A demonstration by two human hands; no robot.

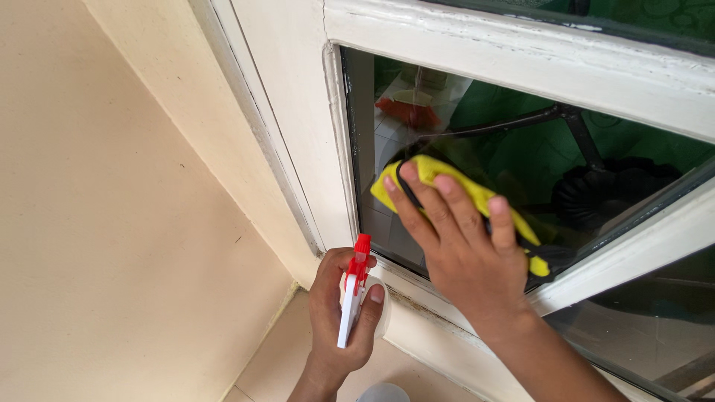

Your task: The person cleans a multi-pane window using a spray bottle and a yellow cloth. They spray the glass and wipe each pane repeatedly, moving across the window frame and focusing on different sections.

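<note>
Red and white sprayer: nearest us, our left hand (339, 316) wraps closed fingers around the spray bottle (353, 298), nozzle up, just below the sill.
Yellow cloth: our right hand (458, 249) presses the cloth (432, 175) flat on the glass (521, 149), fingers spread over it; its long axis runs down-right.
Nearer hand: the right, forearm reaching up-left.
White frame (521, 59): beyond.

A cream wall (97, 208) is filling the left side, meeting a pale tiled floor (279, 350) at the bottom. A white painted window frame (298, 112) with chipped, dirty edges is holding dark glass panes (521, 141). The glass is reflecting green surfaces and a black metal grille (588, 141). Daylight is illuminating the scene evenly.
</note>
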